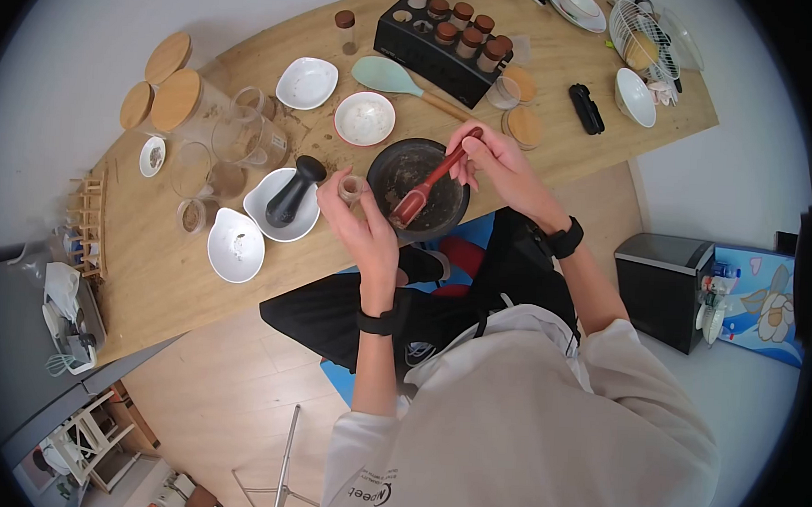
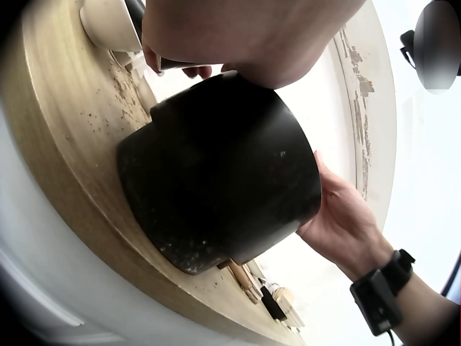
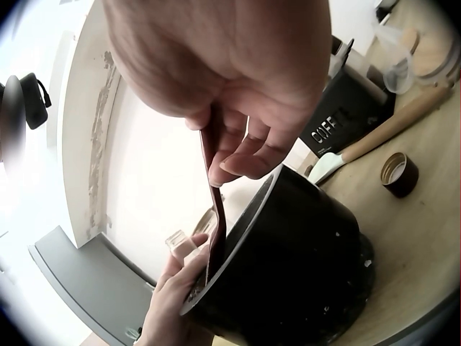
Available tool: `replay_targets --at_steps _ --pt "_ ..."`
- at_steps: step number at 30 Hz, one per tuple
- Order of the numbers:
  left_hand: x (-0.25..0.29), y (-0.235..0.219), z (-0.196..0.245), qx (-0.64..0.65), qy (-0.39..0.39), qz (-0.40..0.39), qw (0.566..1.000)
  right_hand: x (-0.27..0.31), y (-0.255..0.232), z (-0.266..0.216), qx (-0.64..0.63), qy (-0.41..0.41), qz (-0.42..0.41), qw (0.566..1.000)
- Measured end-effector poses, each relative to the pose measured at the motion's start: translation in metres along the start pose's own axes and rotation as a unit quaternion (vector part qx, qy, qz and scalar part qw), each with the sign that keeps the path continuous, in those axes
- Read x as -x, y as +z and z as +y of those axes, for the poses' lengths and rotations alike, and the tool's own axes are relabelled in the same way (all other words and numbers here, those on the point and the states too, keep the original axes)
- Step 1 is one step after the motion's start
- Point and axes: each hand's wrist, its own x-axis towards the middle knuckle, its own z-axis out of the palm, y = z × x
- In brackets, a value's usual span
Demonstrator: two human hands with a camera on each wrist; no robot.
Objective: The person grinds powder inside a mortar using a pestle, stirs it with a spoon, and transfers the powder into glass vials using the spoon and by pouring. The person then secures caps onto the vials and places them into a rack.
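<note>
A black stone mortar (image 1: 447, 208) with brown residue inside stands at the table's near edge. My right hand (image 1: 501, 162) pinches the handle of a reddish-brown scoop (image 1: 441, 172), its bowl low inside the mortar by the left wall. In the right wrist view the scoop (image 3: 214, 194) slants down past the rim. Just left of the mortar, my left hand (image 1: 370, 238) holds a small clear glass bottle (image 1: 351, 187) with its mouth uncovered; the bottle (image 3: 180, 244) appears beyond the rim in the right wrist view. A brown cap (image 3: 400, 175) lies on the table beside the mortar.
A black pestle (image 1: 293, 197) rests in a white bowl (image 1: 260, 200) on the left. Nearby are another white bowl (image 1: 236, 261) and clear jars (image 1: 247, 140). Behind the mortar lie a red-rimmed bowl (image 1: 365, 118), a pale green spatula (image 1: 385, 74) and a black bottle rack (image 1: 435, 58).
</note>
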Motion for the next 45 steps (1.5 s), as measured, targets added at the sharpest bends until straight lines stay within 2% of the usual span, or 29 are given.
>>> replay_targets --at_steps 15,21,23,26,31,33,45 --pt "-0.002 -0.002 0.002 -0.022 0.026 0.001 0.999 0.011 -0.001 0.005 -0.021 0.083 0.053 0.995" --pt "-0.007 -0.008 0.010 -0.052 0.075 -0.016 0.996 0.028 0.002 0.005 -0.093 0.124 0.155 0.976" --pt "-0.009 -0.011 0.017 -0.061 0.093 -0.027 0.993 0.033 -0.001 0.014 -0.163 0.102 0.195 0.962" --pt "-0.011 -0.012 0.026 -0.086 0.108 -0.048 0.989 0.041 -0.007 0.012 -0.216 0.072 0.203 0.953" --pt "-0.014 -0.006 0.035 -0.127 0.171 -0.083 0.974 0.048 -0.005 -0.010 -0.223 0.023 0.236 0.946" --pt "-0.014 -0.002 0.038 -0.123 0.174 -0.087 0.973 0.048 -0.003 -0.018 -0.217 0.007 0.239 0.947" --pt "-0.011 -0.001 0.036 -0.105 0.157 -0.099 0.977 0.058 0.028 -0.060 0.014 -0.118 0.269 0.956"
